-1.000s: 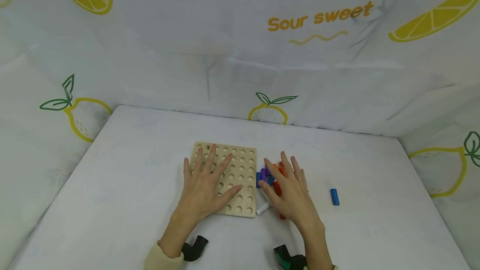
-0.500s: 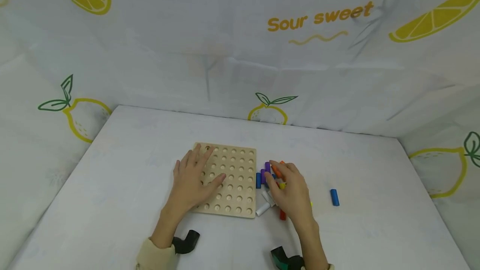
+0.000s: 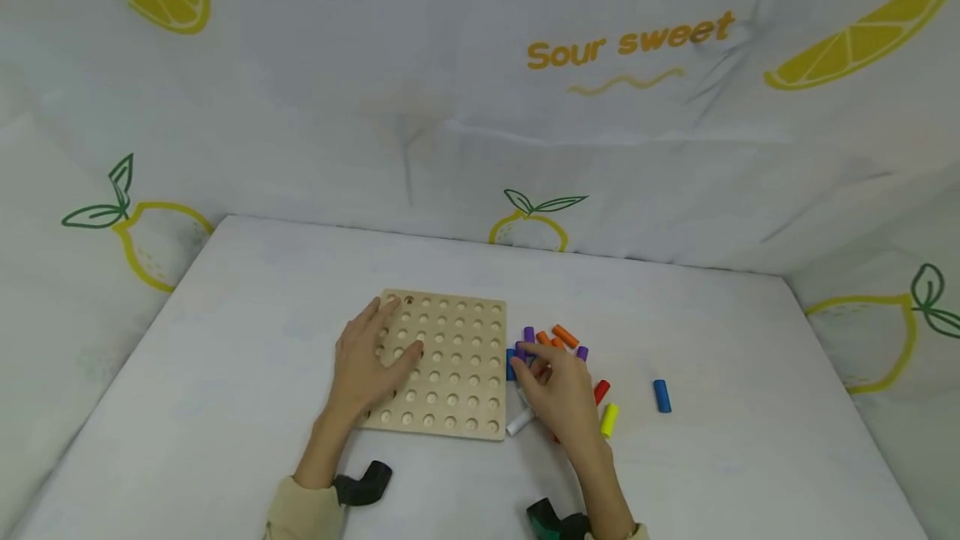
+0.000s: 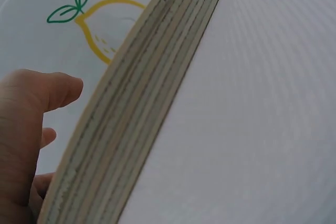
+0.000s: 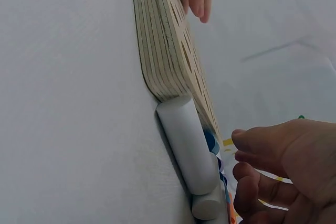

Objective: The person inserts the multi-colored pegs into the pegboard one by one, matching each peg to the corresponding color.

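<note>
A pale wooden board (image 3: 442, 390) with rows of round holes lies flat on the table. My left hand (image 3: 363, 365) rests along its left side, fingers at the upper left corner and thumb lying over the holes. Right of the board, my right hand (image 3: 561, 394) hovers over a loose heap of coloured pegs, fingers loosely bent. Its thumb and forefinger tips are close to a blue peg (image 3: 511, 364) and purple pegs (image 3: 528, 334). In the right wrist view, nothing shows between the fingers. A white peg (image 5: 189, 145) lies against the board's corner there. My palm hides part of the heap.
Orange pegs (image 3: 566, 336) lie behind the right hand. A red peg (image 3: 602, 392) and a yellow peg (image 3: 610, 420) lie to its right. Farther right sits a lone blue peg (image 3: 662, 396). A white lemon-print cloth (image 3: 450, 148) hangs behind the table.
My left hand has slid left from across the board to its left side. My right hand's spread fingers have drawn together and bent, uncovering red, yellow and orange pegs.
</note>
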The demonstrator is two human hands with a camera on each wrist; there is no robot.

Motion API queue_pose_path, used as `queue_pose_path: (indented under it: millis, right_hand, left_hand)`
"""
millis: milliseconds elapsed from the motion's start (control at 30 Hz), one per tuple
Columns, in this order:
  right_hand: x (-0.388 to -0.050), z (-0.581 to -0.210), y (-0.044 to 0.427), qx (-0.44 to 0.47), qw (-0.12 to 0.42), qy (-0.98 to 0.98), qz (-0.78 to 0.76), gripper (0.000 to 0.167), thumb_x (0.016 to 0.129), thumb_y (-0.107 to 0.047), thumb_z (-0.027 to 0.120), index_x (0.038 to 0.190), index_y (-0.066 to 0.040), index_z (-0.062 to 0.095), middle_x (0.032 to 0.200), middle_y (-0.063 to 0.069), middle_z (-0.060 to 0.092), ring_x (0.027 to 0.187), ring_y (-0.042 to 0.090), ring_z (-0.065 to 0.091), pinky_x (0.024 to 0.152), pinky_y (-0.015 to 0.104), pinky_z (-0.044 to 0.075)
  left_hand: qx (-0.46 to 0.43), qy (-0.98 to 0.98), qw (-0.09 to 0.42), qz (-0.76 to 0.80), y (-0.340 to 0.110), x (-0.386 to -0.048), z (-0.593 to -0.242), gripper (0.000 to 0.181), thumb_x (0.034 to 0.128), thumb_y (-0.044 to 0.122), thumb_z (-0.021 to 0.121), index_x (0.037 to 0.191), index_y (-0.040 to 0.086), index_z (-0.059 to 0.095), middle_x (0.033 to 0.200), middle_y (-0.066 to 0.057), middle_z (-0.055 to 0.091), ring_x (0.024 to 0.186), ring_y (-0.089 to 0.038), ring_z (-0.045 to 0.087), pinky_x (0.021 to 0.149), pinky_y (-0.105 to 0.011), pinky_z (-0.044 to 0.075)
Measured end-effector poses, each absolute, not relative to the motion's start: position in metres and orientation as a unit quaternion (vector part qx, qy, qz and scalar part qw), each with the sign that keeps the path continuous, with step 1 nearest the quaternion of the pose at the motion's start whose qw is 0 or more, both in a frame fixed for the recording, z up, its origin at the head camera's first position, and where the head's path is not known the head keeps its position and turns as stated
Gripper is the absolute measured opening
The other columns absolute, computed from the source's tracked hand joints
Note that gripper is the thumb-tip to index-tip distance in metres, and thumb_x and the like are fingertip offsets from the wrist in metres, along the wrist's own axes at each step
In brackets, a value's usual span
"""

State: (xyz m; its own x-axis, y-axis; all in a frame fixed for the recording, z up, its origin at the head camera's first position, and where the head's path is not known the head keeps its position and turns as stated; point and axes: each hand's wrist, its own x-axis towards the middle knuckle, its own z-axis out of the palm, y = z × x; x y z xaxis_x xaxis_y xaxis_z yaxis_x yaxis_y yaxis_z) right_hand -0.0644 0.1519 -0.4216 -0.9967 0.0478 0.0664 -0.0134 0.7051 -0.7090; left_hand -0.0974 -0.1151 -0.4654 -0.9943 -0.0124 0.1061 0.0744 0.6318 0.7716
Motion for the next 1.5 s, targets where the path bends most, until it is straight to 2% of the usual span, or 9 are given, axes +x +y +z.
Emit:
queue_pose_path:
  millis: [533,767,1033,1333,1500]
  right_hand:
    - [-0.065,-0.423,0.152,-0.023,0.013,-0.943,0.332,0.032,0.089,-0.022,0.08,0.118,-0.008,0.077,0.06,-0.003,0.052,0.054,0.01,0.043,0.047,0.019,0.026]
    - [-0.064,-0.421,0.15,-0.025,0.021,-0.949,0.312,0.031,0.089,-0.016,0.078,0.118,-0.005,0.077,0.062,-0.003,0.049,0.055,0.009,0.041,0.047,0.019,0.024]
    - [-0.062,-0.422,0.137,-0.057,0.002,-0.955,0.29,0.034,0.09,-0.016,0.075,0.121,-0.003,0.075,0.059,-0.002,0.045,0.052,0.01,0.04,0.044,0.02,0.023]
    - [-0.066,-0.419,0.132,-0.069,-0.001,-0.953,0.295,0.023,0.09,-0.016,0.074,0.108,-0.003,0.079,0.056,-0.002,0.045,0.048,0.01,0.041,0.043,0.019,0.025]
    - [-0.07,-0.404,0.137,-0.073,0.017,-0.944,0.322,0.028,0.089,-0.017,0.072,0.112,-0.002,0.078,0.058,0.0,0.045,0.049,0.012,0.039,0.044,0.02,0.024]
  left_hand:
    - [-0.026,-0.905,0.061,-0.421,-0.112,-0.099,-0.462,0.07,0.0867,0.041,0.073,0.149,0.016,0.053,0.163,-0.02,0.037,0.152,-0.045,0.031,0.122,-0.069,0.015]
    - [-0.031,-0.904,0.068,-0.421,-0.11,-0.1,-0.461,0.069,0.0869,0.041,0.073,0.149,0.018,0.054,0.164,-0.019,0.036,0.153,-0.043,0.03,0.122,-0.069,0.015]
    - [-0.036,-0.906,0.068,-0.417,-0.112,-0.099,-0.462,0.068,0.0871,0.042,0.073,0.148,0.018,0.054,0.164,-0.019,0.037,0.153,-0.042,0.031,0.121,-0.069,0.016]
    - [-0.033,-0.906,0.069,-0.416,-0.116,-0.098,-0.465,0.068,0.0869,0.042,0.073,0.148,0.018,0.055,0.163,-0.02,0.037,0.152,-0.044,0.031,0.121,-0.069,0.016]
    - [-0.032,-0.904,0.071,-0.42,-0.116,-0.096,-0.466,0.067,0.087,0.042,0.073,0.147,0.017,0.056,0.162,-0.021,0.038,0.151,-0.045,0.032,0.121,-0.068,0.017]
